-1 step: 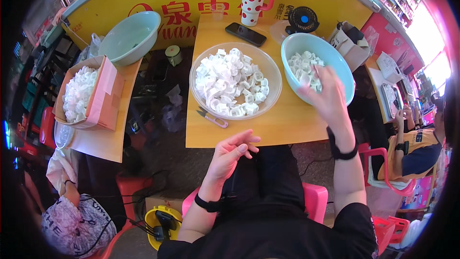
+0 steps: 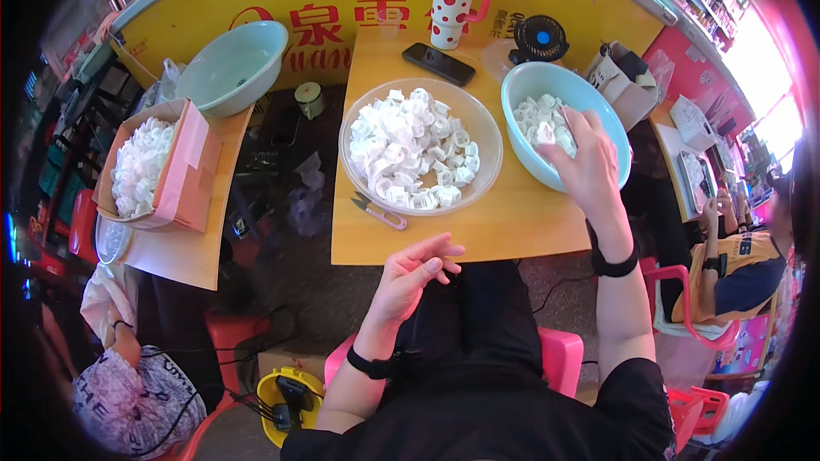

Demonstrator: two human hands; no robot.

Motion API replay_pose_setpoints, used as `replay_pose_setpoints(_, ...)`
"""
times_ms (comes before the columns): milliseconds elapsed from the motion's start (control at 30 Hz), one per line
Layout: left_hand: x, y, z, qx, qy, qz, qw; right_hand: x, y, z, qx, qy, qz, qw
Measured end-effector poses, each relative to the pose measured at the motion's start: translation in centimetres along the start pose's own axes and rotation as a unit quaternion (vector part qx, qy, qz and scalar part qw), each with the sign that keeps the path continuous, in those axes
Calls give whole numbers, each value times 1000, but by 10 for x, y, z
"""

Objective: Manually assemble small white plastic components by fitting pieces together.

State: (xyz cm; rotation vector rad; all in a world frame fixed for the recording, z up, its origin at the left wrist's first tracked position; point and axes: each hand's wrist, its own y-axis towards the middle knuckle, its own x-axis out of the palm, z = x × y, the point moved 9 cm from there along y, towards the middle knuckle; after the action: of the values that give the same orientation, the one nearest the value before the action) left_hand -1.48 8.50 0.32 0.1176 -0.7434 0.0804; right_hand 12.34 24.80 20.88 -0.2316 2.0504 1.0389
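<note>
My right hand (image 2: 589,166) reaches into a light blue bowl (image 2: 531,166) on the right of the wooden table (image 2: 512,226). Its fingers rest among small white plastic pieces (image 2: 538,119) there, and whether it grips any is hidden. My left hand (image 2: 414,273) hovers over my lap at the table's near edge, fingers loosely curled and apart, holding nothing. A wide clear bowl (image 2: 489,132) heaped with the same kind of white pieces (image 2: 410,149) stands mid-table. Small pink-handled snips (image 2: 380,213) lie in front of it.
At the table's far end stand a black phone (image 2: 438,63), a red-dotted white mug (image 2: 453,4) and a small black fan (image 2: 538,38). The left side table holds a pale green basin (image 2: 235,64) and a cardboard box (image 2: 192,179) of white pieces. Other people sit at lower left (image 2: 128,393) and at right (image 2: 743,265).
</note>
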Motion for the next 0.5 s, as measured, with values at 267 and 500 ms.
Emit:
replay_pose_setpoints(267,-6,0,-3,-16,-3,13,1000,146,0,-47,-116,-52,-316,940)
replay_pose_setpoints(500,-4,0,-8,-37,-4,19,999,201,-2,-38,-179,-119,-390,895)
